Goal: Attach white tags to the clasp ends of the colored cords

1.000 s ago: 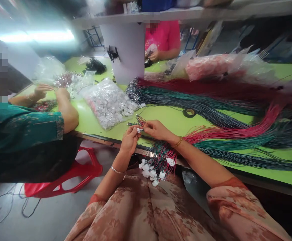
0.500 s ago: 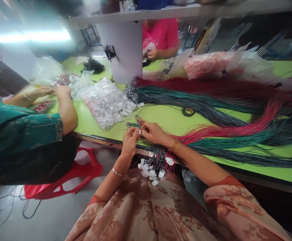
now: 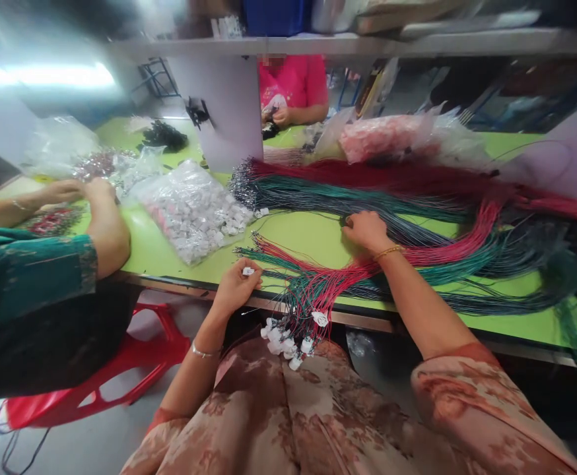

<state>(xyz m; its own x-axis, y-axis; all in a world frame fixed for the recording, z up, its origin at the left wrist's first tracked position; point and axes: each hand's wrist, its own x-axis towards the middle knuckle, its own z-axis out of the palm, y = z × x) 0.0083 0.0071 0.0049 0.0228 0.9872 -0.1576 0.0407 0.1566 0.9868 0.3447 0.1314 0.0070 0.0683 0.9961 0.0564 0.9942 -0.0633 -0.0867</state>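
Near the table's front edge, my left hand [image 3: 237, 286] pinches a small white plastic connector housing [image 3: 248, 271] between thumb and fingertips. My right hand [image 3: 368, 231] reaches further over the table, its fingers closed on a roll of black tape [image 3: 344, 221], which is mostly hidden beneath them. Between the hands lies a bundle of red, green and black wires [image 3: 313, 272], with metal terminals at the left ends. Below it, several wires with white connectors [image 3: 283, 340] fitted hang over the edge onto my lap.
A clear bag of white connectors [image 3: 194, 214] lies left of centre. Long red wires [image 3: 368, 177] stretch across behind. A bag of pink parts [image 3: 387, 137] rests further back. One co-worker's arm [image 3: 107, 227] is at the left; another person [image 3: 296, 89] sits opposite. A red stool [image 3: 160, 343] stands at lower left.
My right hand has left the connector beside my left hand and moved right to the tape roll. My left hand keeps the connector, slightly lower and further left. The view has shifted right.
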